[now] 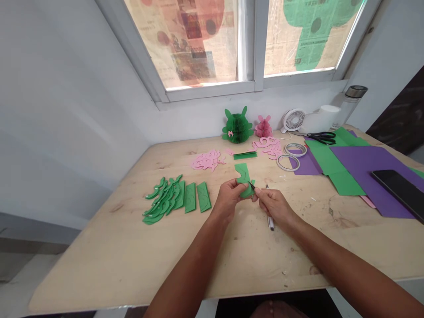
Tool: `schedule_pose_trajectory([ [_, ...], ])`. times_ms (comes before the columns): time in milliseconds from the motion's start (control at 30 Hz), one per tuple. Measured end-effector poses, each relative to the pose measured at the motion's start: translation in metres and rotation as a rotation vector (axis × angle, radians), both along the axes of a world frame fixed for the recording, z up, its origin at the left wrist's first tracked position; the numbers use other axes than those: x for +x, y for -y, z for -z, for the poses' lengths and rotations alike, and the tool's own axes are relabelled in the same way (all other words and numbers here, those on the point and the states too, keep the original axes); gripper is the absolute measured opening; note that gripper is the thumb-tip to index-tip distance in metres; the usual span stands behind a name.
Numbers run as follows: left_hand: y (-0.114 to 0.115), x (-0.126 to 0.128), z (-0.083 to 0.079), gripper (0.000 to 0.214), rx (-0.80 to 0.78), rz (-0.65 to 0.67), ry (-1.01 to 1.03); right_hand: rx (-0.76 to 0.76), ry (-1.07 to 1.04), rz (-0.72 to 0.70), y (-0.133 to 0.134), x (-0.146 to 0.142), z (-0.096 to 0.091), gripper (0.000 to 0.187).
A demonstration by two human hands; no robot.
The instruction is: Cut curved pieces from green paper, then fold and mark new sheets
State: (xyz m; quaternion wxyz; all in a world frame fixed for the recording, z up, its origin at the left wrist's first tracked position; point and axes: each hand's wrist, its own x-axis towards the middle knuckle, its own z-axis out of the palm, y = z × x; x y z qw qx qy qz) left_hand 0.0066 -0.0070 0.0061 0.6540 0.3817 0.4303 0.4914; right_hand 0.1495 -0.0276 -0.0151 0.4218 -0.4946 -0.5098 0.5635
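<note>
My left hand [231, 194] pinches a folded green paper piece [243, 171] above the table. The paper has a curved notch on its left edge and drawn curved lines. My right hand [274, 204] is closed on a small black pointed tool [251, 185], its tip against the paper's right side; its handle is hidden in my fingers. A white marker pen [270, 222] with a black end lies on the table, partly beneath my right hand. Left of my hands are two green paper strips with drawn curves [203, 197] and a heap of cut green pieces [163, 201].
Pink paper cutouts [209, 160], a folded green strip [245, 155] and tape rolls [288, 162] lie behind my hands. Paper figures [237, 128] and a small fan [293, 119] stand by the wall. Black scissors [323, 137], purple sheets [374, 170] and a phone [399, 190] are right.
</note>
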Motion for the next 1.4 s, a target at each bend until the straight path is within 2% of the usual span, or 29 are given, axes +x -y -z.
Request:
schedule_pose_trajectory([
  [433,0.0002,-0.0002,-0.0024,0.021,-0.02,-0.045,-0.01,0.004,0.023,0.0,-0.0012,0.0006,0.0037,0.049],
  [1400,0.0008,0.0014,-0.0025,0.019,-0.014,-0.034,-0.005,-0.048,-0.009,0.004,-0.0002,-0.0013,0.0002,0.049],
])
